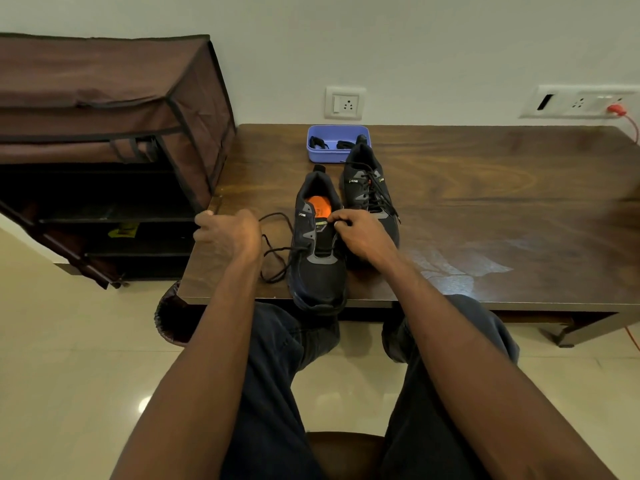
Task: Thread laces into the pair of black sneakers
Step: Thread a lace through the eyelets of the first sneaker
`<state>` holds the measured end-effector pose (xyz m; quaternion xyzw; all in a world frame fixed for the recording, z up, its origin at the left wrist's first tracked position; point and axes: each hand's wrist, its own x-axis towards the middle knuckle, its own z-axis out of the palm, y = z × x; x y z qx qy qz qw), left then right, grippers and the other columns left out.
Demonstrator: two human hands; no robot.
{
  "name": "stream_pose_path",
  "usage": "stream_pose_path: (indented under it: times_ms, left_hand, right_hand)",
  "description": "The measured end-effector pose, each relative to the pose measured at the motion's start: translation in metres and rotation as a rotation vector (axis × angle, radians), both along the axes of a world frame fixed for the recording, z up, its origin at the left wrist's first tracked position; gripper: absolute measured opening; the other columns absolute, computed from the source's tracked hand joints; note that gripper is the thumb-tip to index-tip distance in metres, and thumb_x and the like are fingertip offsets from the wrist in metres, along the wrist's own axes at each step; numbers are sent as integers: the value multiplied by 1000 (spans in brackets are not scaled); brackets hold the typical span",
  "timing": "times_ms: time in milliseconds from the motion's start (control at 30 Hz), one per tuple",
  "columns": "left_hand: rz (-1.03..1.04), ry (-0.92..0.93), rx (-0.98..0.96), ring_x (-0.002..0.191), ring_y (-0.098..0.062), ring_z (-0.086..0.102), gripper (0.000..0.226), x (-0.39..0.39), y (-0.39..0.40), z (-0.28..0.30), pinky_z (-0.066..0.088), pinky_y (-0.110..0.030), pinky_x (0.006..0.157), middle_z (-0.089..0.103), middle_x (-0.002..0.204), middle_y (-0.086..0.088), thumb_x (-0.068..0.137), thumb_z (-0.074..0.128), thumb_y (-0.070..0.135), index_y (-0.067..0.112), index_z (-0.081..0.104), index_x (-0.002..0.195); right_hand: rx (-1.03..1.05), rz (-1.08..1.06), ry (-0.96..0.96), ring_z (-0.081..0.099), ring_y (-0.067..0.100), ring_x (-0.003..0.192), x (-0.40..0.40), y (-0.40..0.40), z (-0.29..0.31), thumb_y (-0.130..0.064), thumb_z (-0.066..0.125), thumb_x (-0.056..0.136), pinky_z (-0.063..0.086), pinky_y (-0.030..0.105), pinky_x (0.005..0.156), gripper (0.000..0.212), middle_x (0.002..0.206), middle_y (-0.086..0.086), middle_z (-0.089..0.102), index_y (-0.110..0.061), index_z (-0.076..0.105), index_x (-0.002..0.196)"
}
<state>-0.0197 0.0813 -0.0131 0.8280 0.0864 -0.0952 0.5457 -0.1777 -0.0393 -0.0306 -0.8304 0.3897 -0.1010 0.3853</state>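
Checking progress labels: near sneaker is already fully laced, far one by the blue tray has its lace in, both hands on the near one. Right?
Not quite. In the head view the near sneaker is barely laced: its lace trails loose on the table. The far sneaker by the blue tray is laced. The left hand and right hand work the near one.

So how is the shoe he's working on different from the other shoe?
The near sneaker has lace through only its lowest eyelets; the far sneaker is laced most of the way up. The near one's toe overhangs the table edge; the far one sits fully on it. Both are black with grey patches.
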Motion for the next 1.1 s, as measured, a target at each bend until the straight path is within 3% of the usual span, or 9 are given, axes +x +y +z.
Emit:
stream_pose_path:
  times_ms: [100, 167, 267, 367, 533, 633, 800, 933, 1100]
  left_hand:
    - [-80, -42, 258, 142, -41, 16, 88, -7, -1, 1, 20, -45, 116, 4, 156, -24, 80, 64, 20, 18, 13, 152]
    - [-171, -238, 432, 147, -43, -4, 79, -8, -2, -11, 9, -52, 120, -8, 159, -28, 81, 64, 24, 23, 24, 150]
    - [-476, -310, 326, 120, -23, 54, 25, -11, -6, -13, 46, -35, 99, 56, 133, -15, 88, 64, 26, 22, 63, 113]
    - [-764, -142, 101, 60, -4, 60, 22, -23, -8, -7, 46, -19, 51, 68, 78, 3, 89, 70, 32, 12, 72, 98]
    - [-858, -189, 293, 72, -17, 71, 41, -29, -16, -6, 61, -40, 71, 73, 74, -2, 72, 80, 52, 12, 72, 80]
    - [-876, -156, 264, 69, -17, 70, 31, -26, -17, -5, 60, -42, 72, 72, 72, -3, 75, 79, 41, 11, 72, 76]
    - [-816, -70, 162, 59, -14, 58, 34, -26, -17, -5, 56, -36, 65, 58, 57, -2, 78, 76, 27, 17, 55, 53]
    - [-780, -45, 164, 50, -11, 47, 37, -26, -17, -4, 42, -27, 52, 51, 54, 1, 78, 74, 28, 19, 50, 52]
    - [-752, 31, 113, 61, -18, 65, 24, -23, -17, -3, 61, -39, 69, 66, 63, -6, 78, 75, 25, 15, 59, 62]
  right_hand:
    - [-27, 18, 1, 59, 13, 79, -1, 1, 0, -21, 45, 100, 48, 34, 76, 30, 101, -1, 70, -24, 69, 118]
    - [-63, 33, 0, 60, 15, 90, 0, 2, -2, -23, 48, 100, 49, 38, 84, 28, 110, -1, 69, -24, 69, 118]
    - [-133, 54, 5, 57, 20, 105, 2, 6, -5, -27, 56, 97, 47, 41, 91, 22, 112, -4, 58, -23, 72, 112]
    - [-150, 125, 72, 54, 23, 108, 3, 13, -6, -31, 68, 90, 48, 42, 94, 18, 127, 3, 46, -20, 74, 103]
    - [-109, 158, 121, 52, 26, 119, 4, 27, -3, -21, 72, 86, 47, 37, 97, 11, 161, 4, 10, -26, 68, 78]
    - [-155, 147, 101, 56, 32, 111, 4, 31, -1, -13, 59, 93, 40, 33, 81, 21, 160, 8, 17, -24, 57, 75]
    - [-180, 109, 94, 53, 36, 119, -2, 32, 6, -3, 48, 94, 39, 38, 87, 14, 153, 15, 36, -14, 52, 87]
    - [-12, -144, -74, 58, 26, 91, -2, 36, -4, -2, 43, 93, 39, 36, 70, 15, 101, 7, 61, -15, 51, 94]
    - [299, -595, -289, 61, 22, 84, 3, 30, -16, -7, 43, 88, 46, 34, 62, 13, 90, 5, 62, -12, 55, 90]
